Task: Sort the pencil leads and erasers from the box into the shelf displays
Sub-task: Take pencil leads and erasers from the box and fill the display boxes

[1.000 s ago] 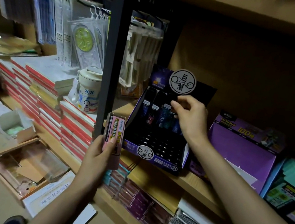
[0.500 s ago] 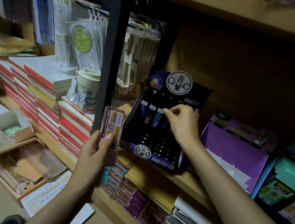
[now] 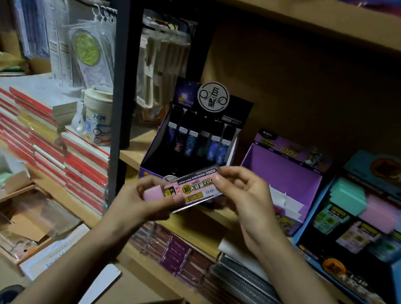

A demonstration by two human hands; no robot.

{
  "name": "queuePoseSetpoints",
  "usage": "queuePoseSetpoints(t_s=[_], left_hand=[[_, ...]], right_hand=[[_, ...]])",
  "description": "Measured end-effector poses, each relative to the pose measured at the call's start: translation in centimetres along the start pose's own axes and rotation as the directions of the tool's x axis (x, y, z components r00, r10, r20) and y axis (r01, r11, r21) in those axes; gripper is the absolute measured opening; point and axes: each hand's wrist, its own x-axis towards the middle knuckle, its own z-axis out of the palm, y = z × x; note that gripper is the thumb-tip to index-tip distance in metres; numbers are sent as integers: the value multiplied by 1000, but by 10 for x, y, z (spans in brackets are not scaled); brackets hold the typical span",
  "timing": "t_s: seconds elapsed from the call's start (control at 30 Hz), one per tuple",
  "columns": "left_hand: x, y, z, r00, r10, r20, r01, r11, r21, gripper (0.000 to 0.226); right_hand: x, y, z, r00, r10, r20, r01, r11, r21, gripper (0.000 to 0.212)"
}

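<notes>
Holding a pink case (image 3: 194, 191), seemingly pencil leads, tilted, just in front of the black display box (image 3: 154, 151). Clasping its lower end with the left grip (image 3: 137, 202), pinching its upper end with the right grip (image 3: 247, 200). Right beside that box, a purple display box (image 3: 281, 174)

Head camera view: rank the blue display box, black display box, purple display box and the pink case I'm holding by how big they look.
1. blue display box, clearly largest.
2. black display box and purple display box: about alike, so not ranked.
3. pink case, smallest, although it is nearest the camera.
</notes>
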Motion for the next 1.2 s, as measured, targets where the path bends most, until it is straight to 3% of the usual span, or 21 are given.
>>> queuePoseSetpoints(t_s=[0.13,0.23,0.33,0.4,0.53,0.6,0.7,0.77,0.9,1.0,1.2], left_hand=[[3,-1,17,997,50,-52,-51,999,-18,26],[7,1,40,997,46,-69,-51,995,-82,27],[8,2,69,997,73,15,-72,994,-86,21],[7,7,88,984,134,119,-128,990,-57,27],[8,21,129,908,210,362,-239,970,37,35],[9,26,152,866,227,445,-305,946,111,36],[11,33,184,857,212,470,-311,939,144,31],[15,33,199,863,242,444,-350,920,178,24],[30,17,202,849,372,374,-523,693,497,43],[37,-3,192,860,307,407,-509,558,656,62],[40,-33,191,833,308,459,-541,283,792,59]], right_hand=[[-26,15,-26,998,55,-24,-54,996,66,14],[-45,26,-41,998,56,29,-56,998,-31,19],[-56,30,-55,989,66,131,-44,985,-165,28],[-61,24,-67,991,-3,130,29,981,-193,28],[-68,3,-102,976,-208,-58,199,971,-136,25],[-70,-5,-120,949,-304,-90,273,928,-253,16],[-71,-14,-147,910,-401,-105,326,849,-417,18],[-71,-21,-167,885,-435,-166,338,846,-413,23],[-72,-39,-211,784,-510,-355,369,842,-394,23],[-73,-43,-233,719,-537,-441,370,834,-410,22],[-65,-16,-240,738,-498,-454,255,830,-497,29]])
